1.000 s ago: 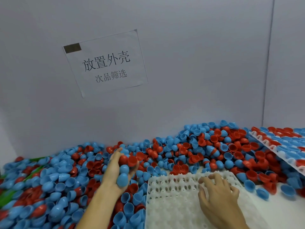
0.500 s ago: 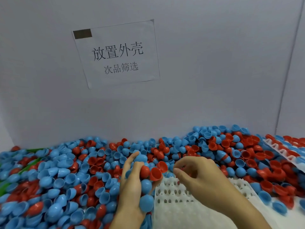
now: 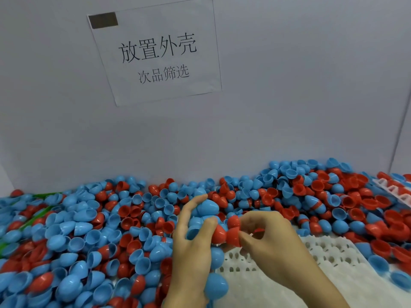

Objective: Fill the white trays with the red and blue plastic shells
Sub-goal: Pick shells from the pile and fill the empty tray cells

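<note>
Mid-pick: our left hand point(image 3: 191, 247) cradles shell handful, right hand point(image 3: 264, 238) pinches red shell point(image 3: 233, 237) just beyond white tray point(image 3: 289, 270). Next we probably seat it in empty pocket.

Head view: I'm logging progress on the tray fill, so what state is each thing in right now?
Left hand: holds a handful of shells.
Right hand: pinches a red shell.
Near tray: visible cells empty.
Far tray: holds shells.
Pile: loose, unsorted.
</note>
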{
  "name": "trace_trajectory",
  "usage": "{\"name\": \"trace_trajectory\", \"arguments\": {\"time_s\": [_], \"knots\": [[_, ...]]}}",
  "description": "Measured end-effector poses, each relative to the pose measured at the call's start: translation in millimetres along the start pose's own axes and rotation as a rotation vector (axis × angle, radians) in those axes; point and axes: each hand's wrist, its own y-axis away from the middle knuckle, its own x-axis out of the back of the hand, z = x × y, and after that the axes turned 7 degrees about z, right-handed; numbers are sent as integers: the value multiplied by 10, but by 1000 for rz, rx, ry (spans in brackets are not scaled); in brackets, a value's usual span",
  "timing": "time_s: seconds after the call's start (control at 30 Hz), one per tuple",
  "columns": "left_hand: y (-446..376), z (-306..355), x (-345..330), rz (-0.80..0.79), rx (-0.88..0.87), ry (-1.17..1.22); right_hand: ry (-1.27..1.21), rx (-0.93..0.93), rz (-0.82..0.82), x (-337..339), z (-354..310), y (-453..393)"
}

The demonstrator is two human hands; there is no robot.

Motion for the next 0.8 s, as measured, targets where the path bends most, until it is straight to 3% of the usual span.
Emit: {"name": "trace_trajectory", "arguments": {"time_s": [0.27,0.43,0.6,0.8], "knots": [[-46,78,89,142,109,184,-306,-94,-48,44,71,-20],[-110,254,221,187,84,249,-56,-187,52,-138,402,12],[-103,273,252,189,79,240,159,-99,1,-314,614,102],[-29,202,185,147,149,240,153,-20,-26,-177,713,169]]}}
